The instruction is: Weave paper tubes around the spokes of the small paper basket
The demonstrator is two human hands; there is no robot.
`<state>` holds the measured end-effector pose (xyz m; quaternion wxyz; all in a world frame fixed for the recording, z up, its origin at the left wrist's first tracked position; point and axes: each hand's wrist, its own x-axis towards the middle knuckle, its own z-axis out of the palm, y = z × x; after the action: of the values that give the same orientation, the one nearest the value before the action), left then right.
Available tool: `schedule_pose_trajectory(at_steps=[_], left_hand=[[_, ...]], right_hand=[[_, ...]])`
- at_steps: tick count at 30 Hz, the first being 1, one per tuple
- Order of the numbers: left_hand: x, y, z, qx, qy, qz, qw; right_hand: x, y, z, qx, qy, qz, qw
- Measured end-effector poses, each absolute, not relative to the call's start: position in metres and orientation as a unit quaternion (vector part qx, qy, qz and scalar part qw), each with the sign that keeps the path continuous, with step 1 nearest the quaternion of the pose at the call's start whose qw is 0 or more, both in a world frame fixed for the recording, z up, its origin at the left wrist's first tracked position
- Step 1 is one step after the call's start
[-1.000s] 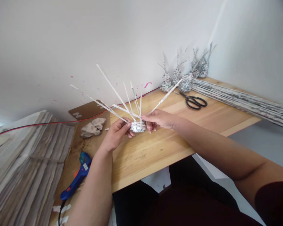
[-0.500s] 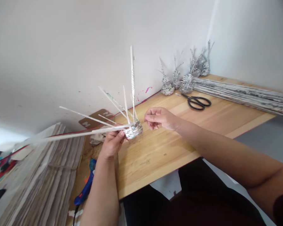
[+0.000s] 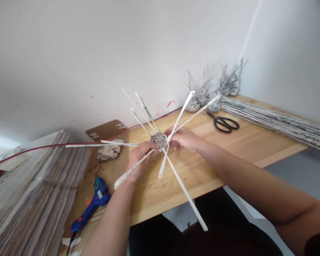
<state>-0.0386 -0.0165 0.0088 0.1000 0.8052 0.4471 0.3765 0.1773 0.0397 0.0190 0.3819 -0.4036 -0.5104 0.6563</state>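
Note:
A small woven paper basket [image 3: 159, 139] sits between both my hands above the wooden table [image 3: 229, 149], its open side tilted toward me. Several long white paper spokes [image 3: 185, 192] fan out from it in all directions. My left hand [image 3: 138, 160] grips it from the left, fingers curled round its side. On the right, my right hand [image 3: 185, 138] holds it with fingertips pressed on the rim.
Black scissors [image 3: 224, 122] lie at the back right. Behind them stand several small woven pieces [image 3: 212, 97] and a long bundle of rolled paper tubes [image 3: 277, 121]. A blue glue gun [image 3: 92, 206], a crumpled cloth [image 3: 108, 152] and a stack of papers [image 3: 29, 199] are at left.
The basket has been turned so its spokes point toward me and outward. My right hand, off it half a second ago, now grips it again.

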Motion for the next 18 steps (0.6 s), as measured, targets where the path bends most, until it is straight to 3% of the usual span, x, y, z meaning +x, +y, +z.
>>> schedule_pose_trajectory(at_steps=[7, 14, 18], left_hand=[[-0.031, -0.021, 0.01, 0.816, 0.416, 0.372, 0.152], [-0.022, -0.024, 0.016, 0.821, 0.413, 0.338, 0.202], [-0.02, -0.027, 0.018, 0.827, 0.407, 0.327, 0.21]], right_hand=[[0.184, 0.04, 0.017, -0.397, -0.506, 0.677, 0.359], [0.193, 0.043, 0.013, -0.315, -0.541, 0.739, 0.249], [0.192, 0.046, 0.002, -0.338, -0.551, 0.715, 0.266]])
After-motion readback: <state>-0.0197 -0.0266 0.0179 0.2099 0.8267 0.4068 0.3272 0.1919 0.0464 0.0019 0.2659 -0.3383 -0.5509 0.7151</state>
